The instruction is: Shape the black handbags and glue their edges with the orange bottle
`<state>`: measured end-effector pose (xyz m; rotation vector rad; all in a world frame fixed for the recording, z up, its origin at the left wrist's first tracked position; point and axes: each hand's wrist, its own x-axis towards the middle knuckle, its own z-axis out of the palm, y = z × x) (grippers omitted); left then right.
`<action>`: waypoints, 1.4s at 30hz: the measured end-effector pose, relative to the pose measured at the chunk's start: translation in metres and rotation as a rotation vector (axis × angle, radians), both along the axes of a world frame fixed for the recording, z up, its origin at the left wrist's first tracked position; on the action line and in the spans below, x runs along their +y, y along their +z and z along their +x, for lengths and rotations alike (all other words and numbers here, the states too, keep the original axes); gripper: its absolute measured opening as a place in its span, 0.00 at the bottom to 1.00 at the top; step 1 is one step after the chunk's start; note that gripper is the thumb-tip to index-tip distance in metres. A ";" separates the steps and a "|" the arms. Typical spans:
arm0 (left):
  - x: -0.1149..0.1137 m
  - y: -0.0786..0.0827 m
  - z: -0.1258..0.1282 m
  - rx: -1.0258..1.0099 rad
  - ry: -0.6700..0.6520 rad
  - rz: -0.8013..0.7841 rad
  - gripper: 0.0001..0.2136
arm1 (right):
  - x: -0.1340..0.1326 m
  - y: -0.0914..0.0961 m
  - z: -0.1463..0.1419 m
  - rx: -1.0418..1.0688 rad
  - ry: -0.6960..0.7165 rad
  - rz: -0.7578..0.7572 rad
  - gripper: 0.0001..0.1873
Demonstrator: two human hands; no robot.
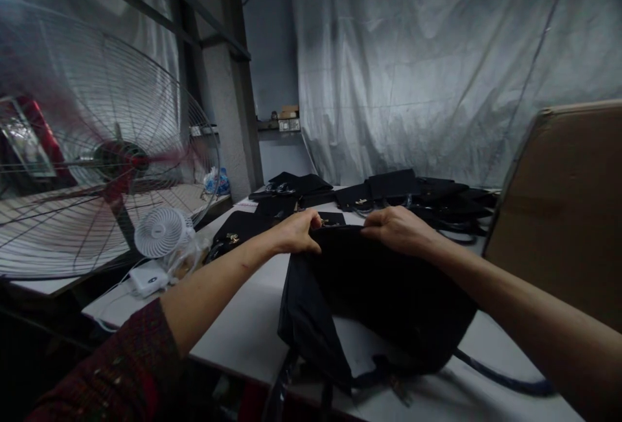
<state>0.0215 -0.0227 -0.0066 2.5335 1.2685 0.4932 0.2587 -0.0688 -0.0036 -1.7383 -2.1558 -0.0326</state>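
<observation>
A black handbag (389, 286) lies on the white table in front of me, its mouth spread toward me and a pale patch visible inside. My left hand (299, 231) pinches the far upper edge between thumb and fingers. To the right, my right hand (398, 227) grips the same edge, fingers closed over it. A dark strap (505, 378) trails from the bag's right side, and a metal fitting (401, 391) hangs at its near edge. What lies under the bag is hidden.
Several black bags (393, 185) are spread along the back of the table (243, 305). At left stand a large caged fan (121, 156), a small white fan (162, 233) and a white box-like device (148, 278) with a cable. A cardboard box (564, 208) rises at right.
</observation>
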 end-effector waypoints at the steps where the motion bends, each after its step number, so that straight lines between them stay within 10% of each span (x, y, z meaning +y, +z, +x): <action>1: 0.002 -0.001 0.000 -0.025 -0.002 -0.005 0.22 | 0.000 -0.001 0.003 0.005 0.000 -0.005 0.09; 42: -0.008 0.004 0.032 0.135 -0.116 0.416 0.09 | 0.012 -0.011 -0.034 -0.221 0.187 0.119 0.14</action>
